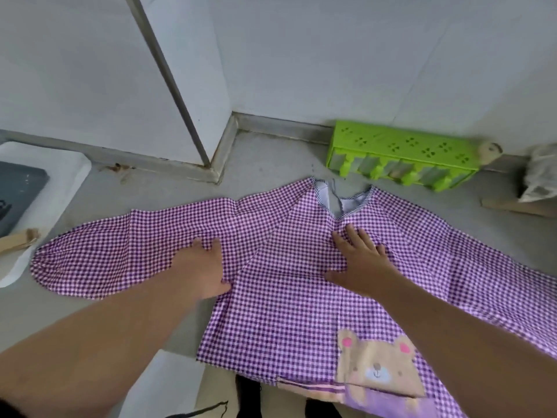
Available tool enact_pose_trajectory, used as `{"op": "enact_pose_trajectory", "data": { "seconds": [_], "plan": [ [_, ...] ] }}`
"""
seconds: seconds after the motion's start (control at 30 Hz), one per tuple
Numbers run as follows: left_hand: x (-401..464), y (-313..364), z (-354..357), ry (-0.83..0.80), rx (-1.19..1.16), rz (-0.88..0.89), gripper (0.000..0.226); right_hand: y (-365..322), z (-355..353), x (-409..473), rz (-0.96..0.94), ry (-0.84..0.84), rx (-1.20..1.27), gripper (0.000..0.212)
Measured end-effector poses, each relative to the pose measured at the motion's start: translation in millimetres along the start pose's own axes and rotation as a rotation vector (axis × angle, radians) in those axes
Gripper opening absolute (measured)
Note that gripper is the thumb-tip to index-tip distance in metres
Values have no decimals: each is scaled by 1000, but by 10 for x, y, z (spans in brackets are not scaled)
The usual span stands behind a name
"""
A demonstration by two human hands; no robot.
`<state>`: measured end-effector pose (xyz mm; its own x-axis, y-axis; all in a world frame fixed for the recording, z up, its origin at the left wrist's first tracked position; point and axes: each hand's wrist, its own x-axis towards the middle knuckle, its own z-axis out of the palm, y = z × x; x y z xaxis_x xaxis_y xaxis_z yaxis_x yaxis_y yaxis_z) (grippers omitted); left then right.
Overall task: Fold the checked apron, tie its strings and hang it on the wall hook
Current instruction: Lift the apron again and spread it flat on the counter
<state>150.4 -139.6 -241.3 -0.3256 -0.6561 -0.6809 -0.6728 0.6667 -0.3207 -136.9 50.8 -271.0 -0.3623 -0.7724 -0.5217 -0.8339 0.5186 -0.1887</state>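
Note:
The purple-and-white checked apron (289, 297) lies spread flat on the grey floor, with both long sleeves stretched out to left and right. Its striped neckline (340, 203) points toward the wall, and a thin string hangs across that opening. A bear-face pocket (376, 366) sits near the lower hem. My left hand (202, 267) rests flat on the cloth where the left sleeve joins the body. My right hand (358, 254) presses flat on the chest just below the neckline, fingers spread. No wall hook shows in this view.
A green plastic rack (404, 149) with pegs lies on the floor against the wall behind the apron. A white stand with a dark tray (18, 191) is at the left. A crumpled bag (539, 173) and cardboard scraps sit at the right. White wall corner ahead.

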Motion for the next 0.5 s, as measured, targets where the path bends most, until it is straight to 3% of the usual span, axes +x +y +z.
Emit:
{"op": "enact_pose_trajectory", "data": {
  "seconds": [0.07,0.17,0.33,0.4,0.5],
  "plan": [
    [67,-69,-20,-46,15,-37,131,24,-59,32,-39,51,25,103],
    [85,-58,-148,-41,-4,-38,138,139,-59,-45,118,146,15,98],
    [29,472,-393,275,-23,358,108,338,-41,-230,197,30,-3,103],
    [37,666,-395,313,9,426,109,349,-104,-235,178,93,-13,94],
    [80,790,-349,236,57,389,118,303,-234,-147,107,189,19,66]
  ]
}}
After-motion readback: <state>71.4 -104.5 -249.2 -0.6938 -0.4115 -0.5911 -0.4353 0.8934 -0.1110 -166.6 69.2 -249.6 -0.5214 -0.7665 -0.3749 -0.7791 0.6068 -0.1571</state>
